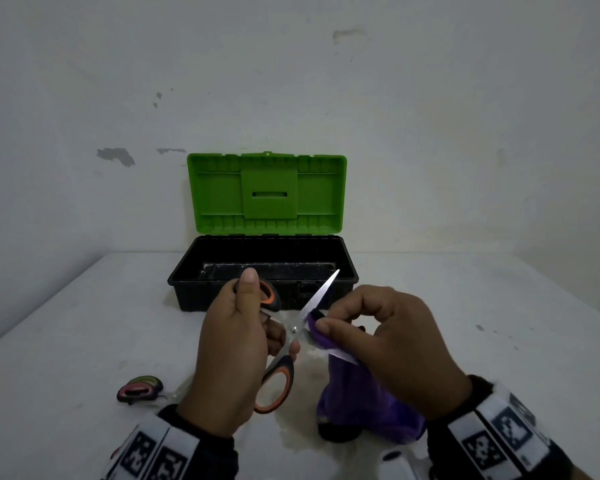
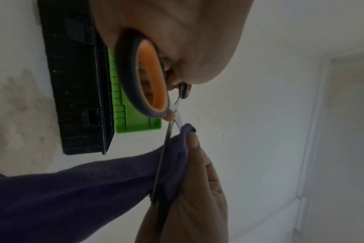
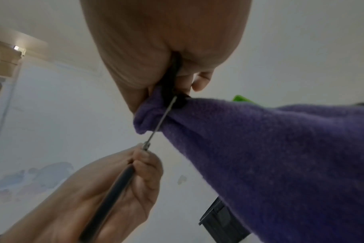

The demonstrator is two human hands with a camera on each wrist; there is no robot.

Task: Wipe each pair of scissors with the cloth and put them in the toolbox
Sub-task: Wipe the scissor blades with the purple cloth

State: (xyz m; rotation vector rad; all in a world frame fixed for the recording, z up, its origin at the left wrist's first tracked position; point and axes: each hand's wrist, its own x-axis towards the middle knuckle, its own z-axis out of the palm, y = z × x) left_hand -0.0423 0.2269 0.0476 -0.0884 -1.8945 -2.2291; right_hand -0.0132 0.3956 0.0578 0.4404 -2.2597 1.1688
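Observation:
My left hand (image 1: 236, 344) grips the orange-and-black handles of a pair of scissors (image 1: 317, 294) whose blades are spread wide. One blade points up toward the toolbox (image 1: 184, 296). The other blade lies inside a fold of the purple cloth (image 1: 357, 400), which my right hand (image 1: 378, 341) pinches around it close to the pivot. The rest of the cloth hangs down onto the table. In the left wrist view the orange handle loop (image 2: 150, 82) sits under my palm, with the cloth (image 2: 83, 194) below it. The right wrist view has the blade (image 3: 160, 123) running into the cloth (image 3: 270, 156).
The black toolbox stands open at the back of the white table (image 1: 84, 341), its green lid (image 1: 267, 194) upright against the wall. A second pair of scissors (image 1: 141, 389) with dark, pink-and-green handles lies on the table at my left.

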